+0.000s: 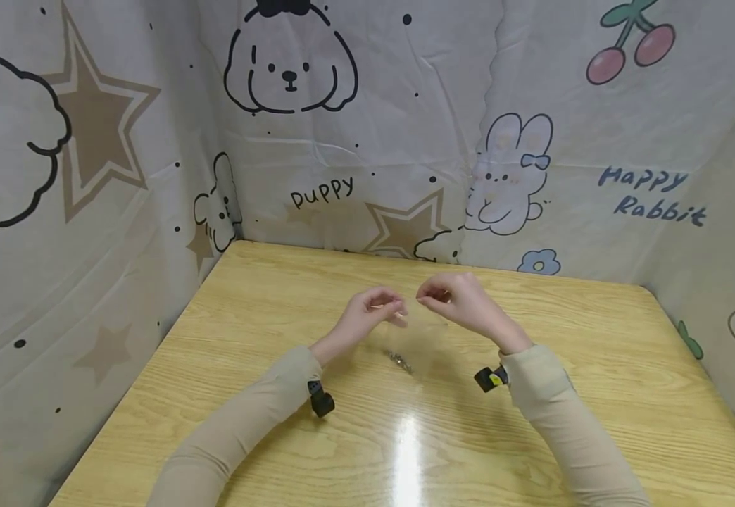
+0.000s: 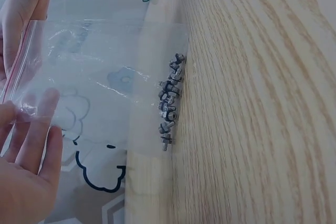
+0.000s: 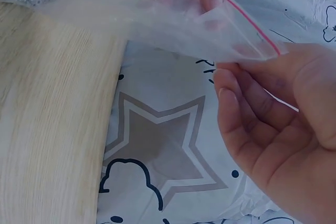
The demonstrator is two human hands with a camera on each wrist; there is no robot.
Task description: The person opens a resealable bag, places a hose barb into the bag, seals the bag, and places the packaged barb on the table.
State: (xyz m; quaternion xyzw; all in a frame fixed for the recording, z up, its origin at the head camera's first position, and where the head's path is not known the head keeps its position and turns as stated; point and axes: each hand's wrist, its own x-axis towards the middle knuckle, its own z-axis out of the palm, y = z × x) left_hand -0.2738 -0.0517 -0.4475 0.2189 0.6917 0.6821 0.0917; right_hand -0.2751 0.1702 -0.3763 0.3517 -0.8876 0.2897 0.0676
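Observation:
A clear zip-lock bag hangs between my two hands, its red-lined mouth at the top. Along its bottom lies a row of small metal fittings, like short screws or connectors; they also show as a small cluster in the head view. With thumb and fingers, my left hand pinches one end of the mouth. The opposite end is pinched by my right hand, whose other fingers curl below, as the right wrist view shows. Whether the seal is parted is hard to tell.
Beneath the hands spreads a wood-grain table. Its back edge meets a printed white cloth, which also hangs at the left and right sides. A black wrist camera sits on the left cuff, and another on the right.

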